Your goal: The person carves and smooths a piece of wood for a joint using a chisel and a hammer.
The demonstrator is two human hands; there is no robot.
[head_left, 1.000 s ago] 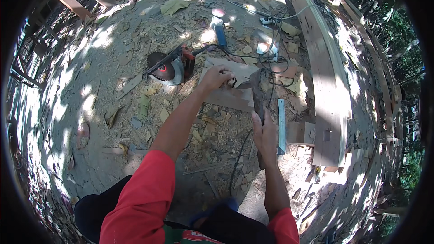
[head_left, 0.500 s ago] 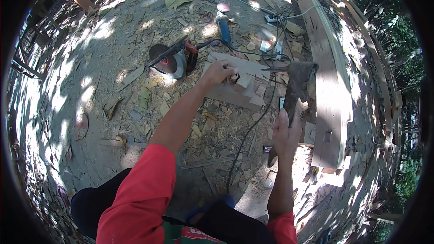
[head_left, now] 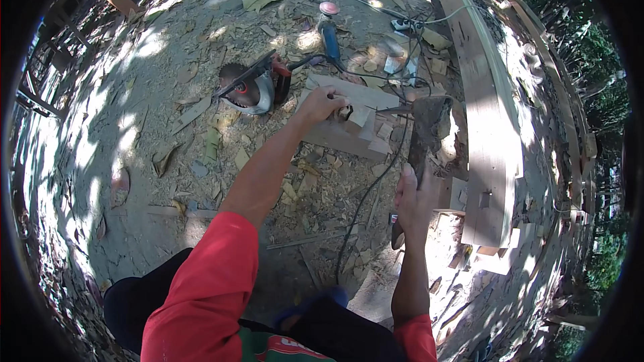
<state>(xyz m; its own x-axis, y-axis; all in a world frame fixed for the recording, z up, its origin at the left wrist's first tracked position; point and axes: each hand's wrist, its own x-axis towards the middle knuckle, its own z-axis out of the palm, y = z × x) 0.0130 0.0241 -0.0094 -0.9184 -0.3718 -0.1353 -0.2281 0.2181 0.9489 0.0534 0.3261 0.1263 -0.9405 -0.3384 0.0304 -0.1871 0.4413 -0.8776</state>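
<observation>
Left fingers are at wood; right fingers grip a hatchet.

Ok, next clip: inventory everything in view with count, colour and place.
Adze-like tool: 1, dark, in right hand
Small dark-rimmed item, kind unclear: 1, dark and pale, at left fingertips
Wooden block: 1, pale brown, under left hand
Circular saw: 1, red, black and silver, left of block
Angle grinder: 1, blue, pinkish disc, beyond block
Power strip: 1, black and white, beyond block
Cords: several, dark and pale, on ground
Timber beam: 1, light brown, right
Planks: several, reddish brown, upper left
Chips, leaves: many, tan to yellow-green, on ground
Trees: uncounted, green, far right
Sleeves: 2, red, lower edge
Left hand: 1, bare, centre
Right hand: 1, bare, right of centre
</observation>
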